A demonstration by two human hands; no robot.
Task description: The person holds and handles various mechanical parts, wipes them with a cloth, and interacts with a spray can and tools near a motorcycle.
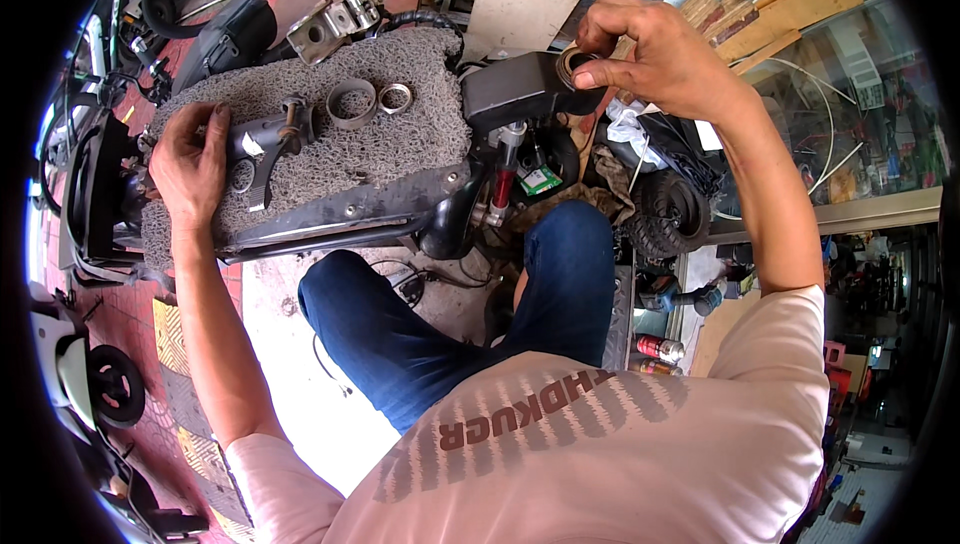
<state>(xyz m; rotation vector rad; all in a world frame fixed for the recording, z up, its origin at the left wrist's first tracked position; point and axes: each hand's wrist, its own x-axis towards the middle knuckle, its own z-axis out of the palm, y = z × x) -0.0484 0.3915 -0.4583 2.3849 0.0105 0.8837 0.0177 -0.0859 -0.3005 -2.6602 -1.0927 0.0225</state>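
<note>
1. The relation that seemed to count most was between the ring [566,68] and the tube [265,136]: the ring was well apart from the tube, off to its right and somewhat farther from the person.
2. The tube lay on the grey mat [415,152], its long axis running left to right, with its right end slanting a little away from the body.
3. The left hand [190,166] was the nearer one to the tube, lying over its left end.
4. The right hand [650,56] had thumb and fingers clamped on the ring, beside the end of the black block [515,94].
5. Between the hands, on the mat just beyond the tube's right end, sat a wide band [351,123] and a smaller nut [396,111], close together.
6. The left fingers' undersides were hidden, so I could not tell whether they were clamped on the tube or merely resting on it.
7. The tube's left end was covered by that hand.
8. Part of the ring was behind the right fingertips, and whether it touched the block could not be made out.
</note>
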